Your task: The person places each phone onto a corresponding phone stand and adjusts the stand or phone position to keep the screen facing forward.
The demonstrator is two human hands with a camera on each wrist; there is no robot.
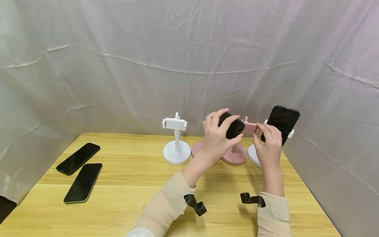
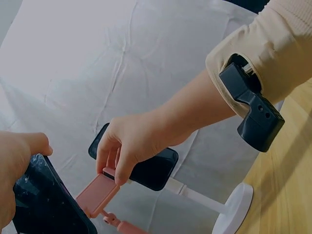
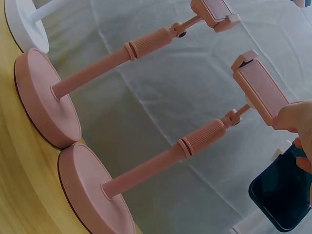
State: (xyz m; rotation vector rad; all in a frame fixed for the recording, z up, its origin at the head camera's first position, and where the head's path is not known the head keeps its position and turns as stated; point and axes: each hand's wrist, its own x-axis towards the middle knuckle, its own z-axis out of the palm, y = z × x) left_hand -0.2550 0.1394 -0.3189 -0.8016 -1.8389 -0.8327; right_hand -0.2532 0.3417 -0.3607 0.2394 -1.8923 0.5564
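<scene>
In my left hand (image 1: pixel 215 136) I grip a dark phone (image 1: pixel 235 128) by its edges, tilted, close to the left of a pink phone stand's clamp (image 1: pixel 249 127). With thumb and fingertips, my right hand (image 1: pixel 270 143) pinches the right end of that clamp, as the left wrist view also shows. The clamp's pink face (image 3: pixel 263 87) holds no phone. Behind the right hand, a white stand (image 1: pixel 252 155) carries another black phone (image 1: pixel 282 121). A second pink stand (image 3: pixel 46 97) stands alongside, its upper part hidden by my left hand in the head view.
Left of the pink stands is a white phone stand (image 1: pixel 176 153) with no phone in its clamp. Two black phones, one farther back (image 1: pixel 78 159) and one nearer (image 1: pixel 83 183), lie on the wooden table (image 1: pixel 127 184) at left. Grey cloth (image 1: pixel 133 82) hangs behind and at the sides.
</scene>
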